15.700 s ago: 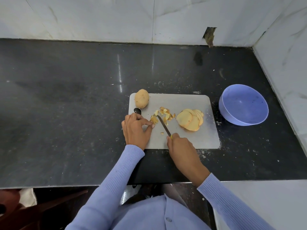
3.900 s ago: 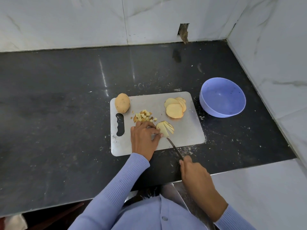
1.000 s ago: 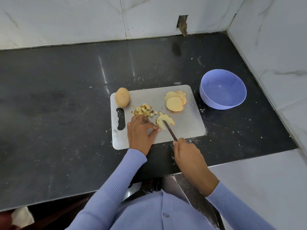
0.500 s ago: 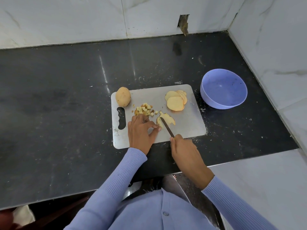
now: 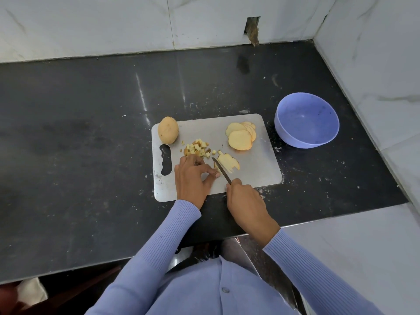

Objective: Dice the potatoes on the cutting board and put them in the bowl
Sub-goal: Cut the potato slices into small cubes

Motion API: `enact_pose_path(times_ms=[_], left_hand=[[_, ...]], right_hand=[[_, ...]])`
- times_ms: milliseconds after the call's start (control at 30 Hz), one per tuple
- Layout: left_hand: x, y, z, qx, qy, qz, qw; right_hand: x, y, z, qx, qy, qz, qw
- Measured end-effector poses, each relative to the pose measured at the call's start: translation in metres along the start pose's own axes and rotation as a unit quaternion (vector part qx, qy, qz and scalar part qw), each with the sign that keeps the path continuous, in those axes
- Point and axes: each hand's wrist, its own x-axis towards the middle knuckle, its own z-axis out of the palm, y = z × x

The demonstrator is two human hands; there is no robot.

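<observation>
Ribbed lavender sleeves (image 5: pixel 318 276); buttoned shirt (image 5: pixel 204 292)

Grey board (image 5: pixel 250 169) at frame centre on a dark counter (image 5: pixel 79 133). Whole potato (image 5: pixel 168 130) on the board's upper left corner. Pile of dice (image 5: pixel 197 148) just below and right of it. Fanned slices (image 5: pixel 241 136) at the board's upper right. Cut strips (image 5: pixel 228 163) mid-board. Left hand (image 5: pixel 193 178) rests on the board with fingers curled, fingertips by the dice, thumb out toward the strips. Right hand (image 5: pixel 246 201) grips a knife (image 5: pixel 221 170), blade angled up-left along the strips' left edge. Blue bowl (image 5: pixel 306 120) right of the board, apart from it, nothing inside. Pale marble walls behind and right.
</observation>
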Motion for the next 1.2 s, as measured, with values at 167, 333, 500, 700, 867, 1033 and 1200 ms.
enact_pose_path(times_ms=[167,333,500,700,867,1033,1200], left_hand=[[0.001,0.002,-0.002,-0.006,-0.007,-0.004,1.0],[0.002,0.0,-0.003,0.0,-0.016,-0.01,1.0],[0.001,0.001,-0.002,-0.002,-0.023,-0.02,1.0],[0.011,-0.003,-0.016,0.049,-0.04,0.041,0.997],[0.032,0.001,-0.023,0.14,-0.065,0.13,0.98],[0.036,0.0,-0.019,0.141,-0.049,0.141,0.979],[0.03,-0.001,-0.017,0.13,-0.045,0.12,0.983]], right_hand=[[-0.02,0.018,0.006,-0.023,-0.011,0.008,1.0],[-0.037,0.033,0.01,-0.034,-0.012,0.021,0.999],[-0.032,0.034,0.004,-0.016,0.01,0.016,1.0],[-0.03,0.052,-0.013,0.04,0.024,0.008,0.999],[-0.006,0.051,-0.03,0.06,0.106,-0.014,0.992],[0.024,0.022,-0.02,0.07,0.151,-0.066,0.984],[0.044,0.008,-0.004,0.072,0.169,-0.066,0.981]])
